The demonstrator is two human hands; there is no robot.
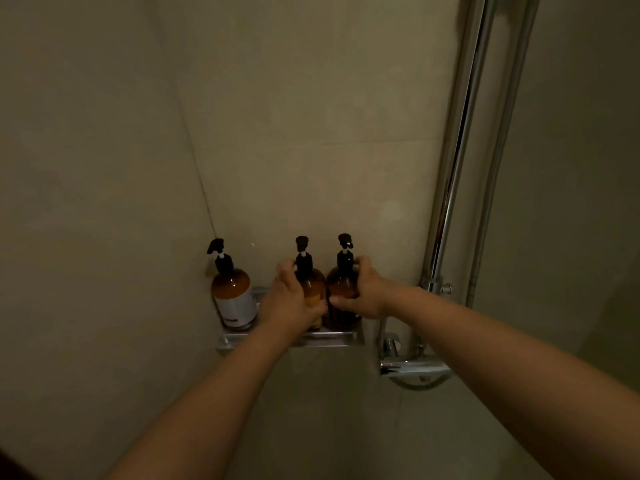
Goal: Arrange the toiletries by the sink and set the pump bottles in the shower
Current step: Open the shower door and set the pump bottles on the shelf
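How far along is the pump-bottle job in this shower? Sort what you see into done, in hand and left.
Done: the labelled bottle stands on the metal shelf, untouched. In hand: the left hand grips the middle bottle and the right hand grips the right bottle, both upright at the shelf. Left: releasing those two; the sink is out of view, so its toiletries cannot be judged.

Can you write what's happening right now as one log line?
left hand: grips middle bottle | right hand: grips right bottle | left bottle: untouched on shelf
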